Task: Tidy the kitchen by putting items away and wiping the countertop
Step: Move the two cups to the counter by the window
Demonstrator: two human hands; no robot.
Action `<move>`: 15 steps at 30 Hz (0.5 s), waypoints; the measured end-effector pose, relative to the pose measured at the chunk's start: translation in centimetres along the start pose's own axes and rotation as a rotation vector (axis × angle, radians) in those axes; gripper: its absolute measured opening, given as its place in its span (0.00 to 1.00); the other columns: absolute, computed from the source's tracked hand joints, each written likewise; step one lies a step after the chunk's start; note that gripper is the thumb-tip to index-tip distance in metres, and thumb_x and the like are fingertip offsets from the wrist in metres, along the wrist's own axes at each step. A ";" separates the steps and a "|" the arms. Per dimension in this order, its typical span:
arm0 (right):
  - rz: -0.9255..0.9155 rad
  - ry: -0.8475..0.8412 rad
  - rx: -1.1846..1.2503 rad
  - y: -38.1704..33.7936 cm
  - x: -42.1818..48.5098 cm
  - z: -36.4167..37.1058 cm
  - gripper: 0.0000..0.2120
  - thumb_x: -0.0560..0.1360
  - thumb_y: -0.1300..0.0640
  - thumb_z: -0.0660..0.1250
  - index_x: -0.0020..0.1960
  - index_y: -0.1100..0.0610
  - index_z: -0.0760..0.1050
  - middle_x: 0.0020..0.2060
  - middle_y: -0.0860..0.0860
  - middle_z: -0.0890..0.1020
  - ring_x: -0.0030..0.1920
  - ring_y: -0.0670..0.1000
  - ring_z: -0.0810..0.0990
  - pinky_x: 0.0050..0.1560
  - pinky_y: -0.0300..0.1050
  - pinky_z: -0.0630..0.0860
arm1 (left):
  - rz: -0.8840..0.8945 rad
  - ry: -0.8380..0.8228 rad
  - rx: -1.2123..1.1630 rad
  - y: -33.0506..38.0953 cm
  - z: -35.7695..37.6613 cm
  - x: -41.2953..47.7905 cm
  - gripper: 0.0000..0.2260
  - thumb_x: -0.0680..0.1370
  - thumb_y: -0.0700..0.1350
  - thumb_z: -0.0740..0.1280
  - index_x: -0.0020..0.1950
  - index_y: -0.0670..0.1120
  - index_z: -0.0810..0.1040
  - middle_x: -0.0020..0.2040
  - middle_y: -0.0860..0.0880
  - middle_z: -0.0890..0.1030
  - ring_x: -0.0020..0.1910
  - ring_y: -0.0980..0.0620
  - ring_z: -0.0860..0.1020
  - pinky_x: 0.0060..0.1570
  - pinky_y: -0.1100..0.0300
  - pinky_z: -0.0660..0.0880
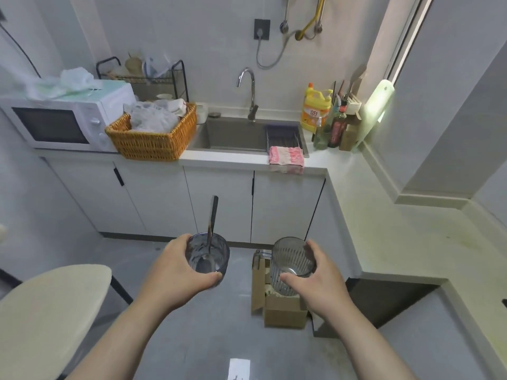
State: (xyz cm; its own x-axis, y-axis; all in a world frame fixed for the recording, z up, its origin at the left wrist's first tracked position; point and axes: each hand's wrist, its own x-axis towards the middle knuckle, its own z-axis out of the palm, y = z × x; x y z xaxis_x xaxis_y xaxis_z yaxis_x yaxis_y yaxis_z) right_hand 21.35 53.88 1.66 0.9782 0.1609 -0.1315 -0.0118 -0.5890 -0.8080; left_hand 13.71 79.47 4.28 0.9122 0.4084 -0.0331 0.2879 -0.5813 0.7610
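A person stands in a small kitchen, seen from a head-worn camera looking down past both forearms toward the sink [233,135] and the white surface [340,165] that runs around the corner to the right.

The left hand [175,270] has its grip closed around a dark tinted glass [207,255], fingers wrapped on the far side and thumb near the front. A long metal spoon [211,231] stands loose inside it, its handle leaning well above the rim. The right hand [315,272] has its grip closed around a clear ribbed glass [292,259], which looks empty. Both glasses are held in the air over the grey floor, well short of the surface, with an open cardboard box [282,311] on the floor directly below the right one.

On the surface sit a microwave [55,124], a wicker basket [151,141] of bags and cloths, and bottles near the corner. A pink cloth [286,157] hangs over the front edge beside the sink.

Risks, as a judgement: the spoon is unsecured, so tilting the left glass could tip it out onto the floor. With 2 glasses held at once, neither hand is free to steady the other, and a slip would likely break glass on the hard floor. The chair [49,305] at the left and the box narrow the walking path.
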 end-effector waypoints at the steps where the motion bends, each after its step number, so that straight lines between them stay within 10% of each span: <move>1: -0.013 -0.004 0.004 -0.3 1.6 -0.2 0.47 0.67 0.48 0.78 0.78 0.48 0.57 0.73 0.43 0.68 0.71 0.46 0.68 0.67 0.42 0.68 | -0.003 0.009 0.003 0.4 0.2 1.5 0.28 0.58 0.55 0.77 0.53 0.62 0.68 0.53 0.59 0.74 0.50 0.60 0.75 0.45 0.62 0.71; 15: -0.001 0.130 0.016 -2.9 16.9 -4.9 0.48 0.65 0.46 0.79 0.78 0.47 0.58 0.73 0.44 0.69 0.71 0.46 0.69 0.69 0.43 0.68 | 0.125 -0.042 0.011 7.1 3.2 20.2 0.30 0.59 0.54 0.79 0.55 0.57 0.68 0.53 0.54 0.74 0.51 0.53 0.75 0.42 0.62 0.71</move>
State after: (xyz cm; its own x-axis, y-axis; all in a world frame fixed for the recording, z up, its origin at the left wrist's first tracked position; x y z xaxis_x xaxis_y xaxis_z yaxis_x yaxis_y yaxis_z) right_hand 38.90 54.43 4.58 0.9968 0.0570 -0.0555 -0.0125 -0.5762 -0.8172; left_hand 35.08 81.34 6.98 0.9525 0.3027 0.0341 0.1744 -0.6336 0.7537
